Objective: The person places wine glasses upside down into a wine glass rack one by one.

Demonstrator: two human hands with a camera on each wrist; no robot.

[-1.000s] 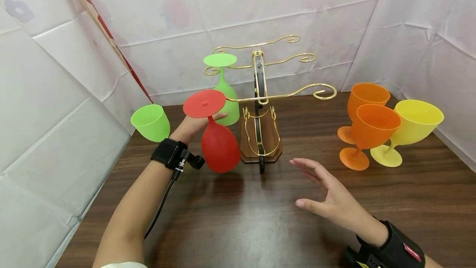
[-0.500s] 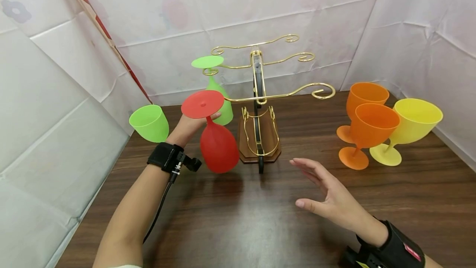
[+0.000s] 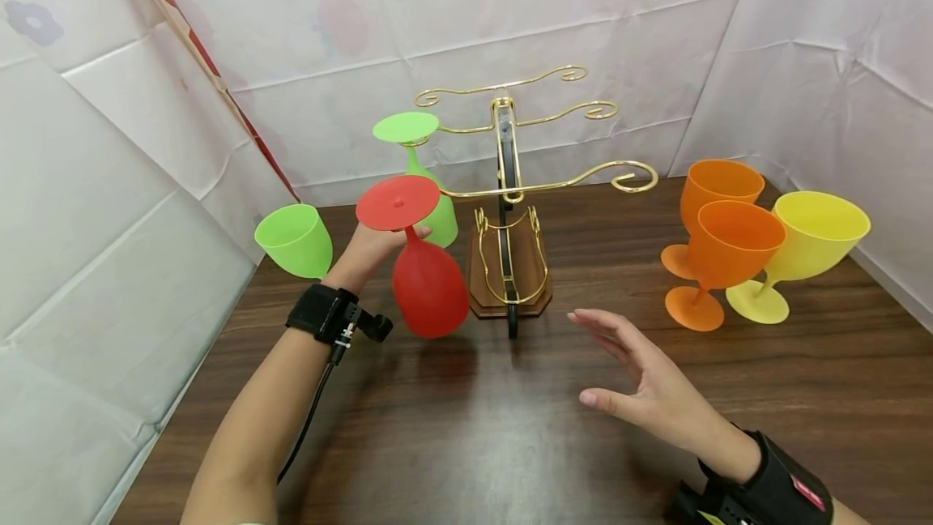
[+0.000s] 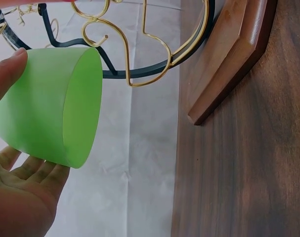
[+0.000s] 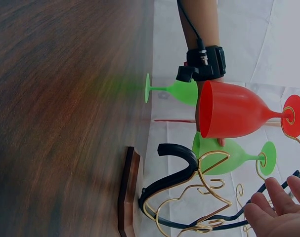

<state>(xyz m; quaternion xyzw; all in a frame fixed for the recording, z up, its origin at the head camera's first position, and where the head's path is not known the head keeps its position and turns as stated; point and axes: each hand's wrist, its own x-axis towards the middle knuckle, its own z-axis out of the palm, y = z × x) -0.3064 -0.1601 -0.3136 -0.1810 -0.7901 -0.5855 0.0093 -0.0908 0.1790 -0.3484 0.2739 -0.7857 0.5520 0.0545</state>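
Observation:
My left hand (image 3: pixel 367 251) grips the bowl of an upside-down green goblet (image 3: pixel 440 221), partly hidden behind a red goblet in the head view. In the left wrist view, thumb and fingers lie on either side of the green bowl (image 4: pixel 43 106). The goblet's foot sits at the curled end of the middle-left arm of a gold rack (image 3: pixel 561 186), with the stem at the curl in the right wrist view. Upside down from the front-left arm hangs the red goblet (image 3: pixel 430 290). My right hand (image 3: pixel 649 387) is held over the table, fingers extended, holding nothing.
Another green goblet (image 3: pixel 295 241) stands upright at the left. Two orange goblets (image 3: pixel 736 245) and a yellow goblet (image 3: pixel 820 237) stand upright at the right. The rack's wooden base (image 3: pixel 530 266) rests on the dark wood table (image 3: pixel 466 444), with fabric walls around.
My left hand has shifted the green goblet left, out to the curled tip of the rack arm, and its foot sits slightly lower. The right hand keeps its place.

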